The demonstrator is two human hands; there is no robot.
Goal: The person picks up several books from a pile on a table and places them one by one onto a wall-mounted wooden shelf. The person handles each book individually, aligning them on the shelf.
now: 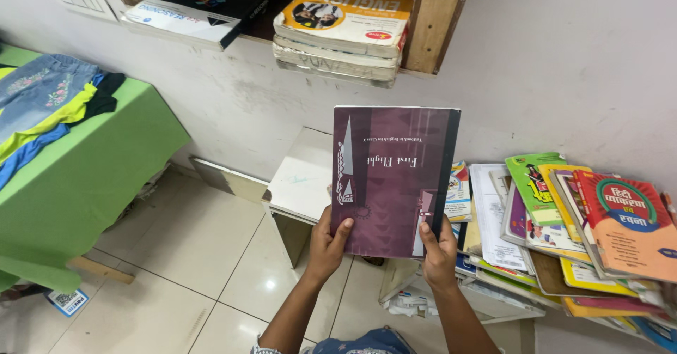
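Note:
A dark purple paperback book (391,178) is held upright in front of me, its cover upside down. My left hand (328,245) grips its lower left corner with the thumb on the cover. My right hand (438,252) grips its lower right corner by the spine side. Below and to the right lies a loose spread of colourful books (564,234) on a low white surface. Behind the purple book stands a small white table (303,178) against the wall.
A wall shelf above holds a stack of books (342,26) and a dark flat book (201,5). At the left a green-covered table (84,163) carries folded clothes (42,100). The floor is pale tile (190,276).

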